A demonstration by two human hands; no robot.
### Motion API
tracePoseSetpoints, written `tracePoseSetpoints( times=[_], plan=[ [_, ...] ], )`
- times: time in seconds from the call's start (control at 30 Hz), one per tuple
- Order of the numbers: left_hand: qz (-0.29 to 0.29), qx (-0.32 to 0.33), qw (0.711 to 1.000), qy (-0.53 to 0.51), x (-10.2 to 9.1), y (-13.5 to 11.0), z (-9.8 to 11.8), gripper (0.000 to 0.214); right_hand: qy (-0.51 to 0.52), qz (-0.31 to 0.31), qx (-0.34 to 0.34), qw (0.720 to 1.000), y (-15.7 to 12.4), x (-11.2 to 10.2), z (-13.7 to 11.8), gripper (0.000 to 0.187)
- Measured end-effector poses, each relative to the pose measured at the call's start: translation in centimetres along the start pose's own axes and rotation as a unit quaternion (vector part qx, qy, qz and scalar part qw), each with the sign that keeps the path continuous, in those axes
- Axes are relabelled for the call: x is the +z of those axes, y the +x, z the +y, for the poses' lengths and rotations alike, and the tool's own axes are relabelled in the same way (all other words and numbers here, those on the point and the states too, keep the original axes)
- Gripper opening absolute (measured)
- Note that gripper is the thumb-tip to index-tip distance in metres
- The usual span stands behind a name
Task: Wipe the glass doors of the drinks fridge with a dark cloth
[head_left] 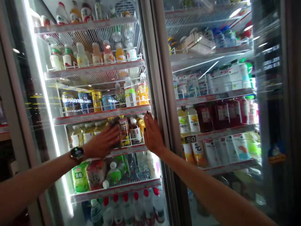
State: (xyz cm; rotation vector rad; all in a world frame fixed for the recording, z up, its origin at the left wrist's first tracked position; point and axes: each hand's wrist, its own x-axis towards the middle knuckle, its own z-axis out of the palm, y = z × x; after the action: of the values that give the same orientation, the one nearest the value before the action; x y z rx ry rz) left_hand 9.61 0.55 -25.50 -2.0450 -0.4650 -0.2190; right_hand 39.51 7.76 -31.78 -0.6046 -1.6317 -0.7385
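Note:
My left hand (102, 141) lies flat, palm forward, on the glass door (58, 94) of a lit drinks cooler, with a black smartwatch (77, 153) on its wrist. Behind that hand, on a wire shelf, stand several bottles, among them a brown-labelled bottle (124, 130) and a dark bottle with a white cap (134, 131). My right hand (152, 133) rests upright, fingers spread, against the grey metal door frame (160, 88) beside the glass. Neither hand holds anything. The bottles behind my left hand are partly hidden by it.
A second glass door (211, 78) to the right shows juice bottles, dark red bottles and pouches, with a "50" price tag (190, 139). Red-capped bottles (134, 208) fill the lowest visible shelf. Bright light strips run along the left door edge.

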Motion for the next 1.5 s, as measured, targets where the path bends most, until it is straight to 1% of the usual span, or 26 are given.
tracePoseSetpoints(
  times=[0.03,0.1,0.13,0.17,0.2,0.27,0.33,0.4,0.47,0.53,0.6,0.67,0.7,0.77,0.83,0.87,0.93,1.0,1.07,1.1,1.17,1.23,1.33,1.4,1.47,1.5],
  plan=[
    [0.055,-0.087,0.994,0.024,-1.2,1.4,-2.2,0.083,0.0,0.004,-0.002,1.0,-0.1,0.0,-0.1,0.085],
    [0.163,-0.24,0.955,0.059,-2.7,4.5,-5.5,0.089,-0.001,0.014,0.002,1.0,-0.3,0.1,-0.2,0.084],
    [0.201,-0.291,0.933,0.067,-2.9,5.9,-6.3,0.089,-0.003,0.022,0.005,1.0,-0.3,0.1,-0.2,0.084],
    [0.224,-0.323,0.917,0.071,-2.8,7.0,-6.4,0.086,-0.006,0.027,0.008,1.0,-0.3,0.1,-0.2,0.083],
    [0.227,-0.333,0.913,0.071,-2.3,7.9,-5.8,0.084,-0.011,0.03,0.01,0.999,-0.4,0.2,-0.1,0.083],
    [0.187,-0.293,0.936,0.055,-0.7,8.9,-2.7,0.085,-0.024,0.026,0.015,0.999,-0.4,0.3,0.0,0.081],
    [0.118,-0.21,0.97,0.026,1.4,8.9,1.8,0.091,-0.038,0.021,0.019,0.999,-0.4,0.4,0.2,0.079],
    [0.054,-0.129,0.99,-0.001,3.8,7.8,6.5,0.095,-0.045,0.02,0.016,0.999,-0.5,0.6,0.3,0.078],
    [0.009,-0.057,0.998,-0.013,6.2,5.7,10.7,0.094,-0.045,0.024,0.01,0.999,-0.6,0.6,0.4,0.077],
    [-0.023,0.017,1.0,-0.012,8.4,2.5,14.1,0.086,-0.041,0.024,0.002,0.999,-0.6,0.6,0.5,0.077],
    [-0.043,0.097,0.994,-0.01,10.1,-0.9,16.4,0.077,-0.039,0.019,-0.004,0.999,-0.7,0.4,0.4,0.077],
    [-0.057,0.176,0.983,-0.017,10.8,-3.5,17.2,0.07,-0.037,0.006,-0.002,0.999,-0.7,0.1,0.3,0.078],
    [-0.062,0.209,0.976,-0.024,10.7,-4.1,16.8,0.069,-0.036,-0.002,0.002,0.999,-0.7,0.0,0.3,0.077],
    [-0.071,0.24,0.967,-0.041,9.5,-3.8,14.6,0.071,-0.035,-0.016,0.01,0.999,-0.6,-0.1,0.2,0.076],
    [-0.071,0.2,0.976,-0.051,6.9,-1.7,10.5,0.079,-0.037,-0.022,0.021,0.999,-0.6,-0.1,0.2,0.074],
    [-0.06,0.155,0.985,-0.052,5.3,-0.2,8.0,0.084,-0.037,-0.021,0.026,0.999,-0.6,-0.1,0.2,0.073],
    [-0.002,0.005,1.0,-0.027,2.1,2.9,2.7,0.089,-0.032,-0.015,0.028,0.999,-0.6,0.0,0.4,0.071],
    [0.087,-0.164,0.983,0.004,-0.2,5.3,-1.6,0.096,-0.028,-0.012,0.023,0.999,-0.6,0.2,0.5,0.07],
    [0.157,-0.274,0.948,0.028,-1.0,6.6,-3.7,0.094,-0.026,-0.01,0.022,0.999,-0.6,0.2,0.5,0.068],
    [0.18,-0.3,0.936,0.033,-0.8,6.9,-3.6,0.092,-0.026,-0.01,0.024,0.999,-0.6,0.2,0.6,0.067],
    [0.192,-0.302,0.934,0.025,0.6,6.9,-1.5,0.09,-0.03,-0.011,0.029,0.999,-0.6,0.3,0.5,0.066],
    [0.155,-0.252,0.955,-0.003,2.9,6.3,2.8,0.097,-0.045,-0.008,0.026,0.999,-0.6,0.3,0.5,0.065],
    [0.056,-0.114,0.991,-0.039,6.9,4.7,10.5,0.101,-0.072,0.019,-0.005,0.997,-0.7,0.5,0.7,0.066],
    [0.006,-0.018,0.999,-0.048,9.2,3.0,15.0,0.094,-0.083,0.032,-0.021,0.996,-0.9,0.6,0.9,0.066],
    [-0.029,0.057,0.997,-0.051,10.9,0.9,18.2,0.083,-0.087,0.028,-0.025,0.995,-1.0,0.6,1.0,0.067],
    [-0.039,0.083,0.994,-0.052,11.5,0.0,19.1,0.078,-0.085,0.022,-0.024,0.996,-1.0,0.5,1.0,0.068]
  ],
)
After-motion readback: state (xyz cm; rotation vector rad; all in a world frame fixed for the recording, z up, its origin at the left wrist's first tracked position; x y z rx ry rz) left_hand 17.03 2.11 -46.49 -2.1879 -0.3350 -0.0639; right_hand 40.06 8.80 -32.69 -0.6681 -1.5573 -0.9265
